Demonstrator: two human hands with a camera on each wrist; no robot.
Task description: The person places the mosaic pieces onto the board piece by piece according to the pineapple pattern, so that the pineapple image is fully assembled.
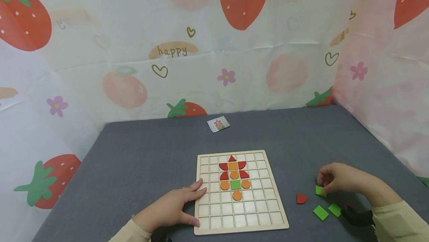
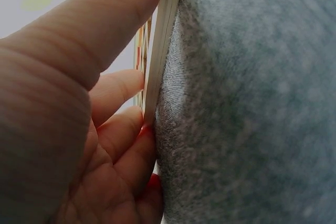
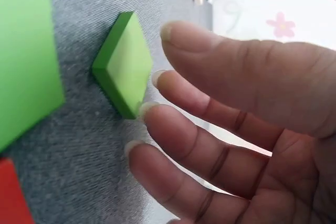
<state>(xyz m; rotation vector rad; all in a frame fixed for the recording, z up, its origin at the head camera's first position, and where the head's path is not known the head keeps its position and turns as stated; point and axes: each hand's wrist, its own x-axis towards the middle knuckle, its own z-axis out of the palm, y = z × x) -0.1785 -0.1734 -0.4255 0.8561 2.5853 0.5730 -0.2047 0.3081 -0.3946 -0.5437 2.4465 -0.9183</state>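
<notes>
A wooden grid board (image 1: 268,217) lies on the grey cloth, bearing a figure of red, orange and green pieces, with a green square (image 1: 236,184) near its middle. Along its left edge rests my left hand (image 1: 171,206), fingers spread, thumb at the lower corner; the left wrist view shows fingertips against the board's side (image 2: 163,56). To the right, my right hand (image 1: 346,178) hovers at a green square tile (image 1: 320,191). In the right wrist view that tile (image 3: 126,69) lies by the fingertips, with the thumb apart from it and nothing pinched.
Two more green tiles (image 1: 320,213) and a red rounded piece (image 1: 301,198) lie near the right hand. Another red piece is partly hidden by the dark wrist device (image 1: 356,216). A pattern card (image 1: 218,124) lies at the back, before a strawberry-print curtain (image 1: 207,82).
</notes>
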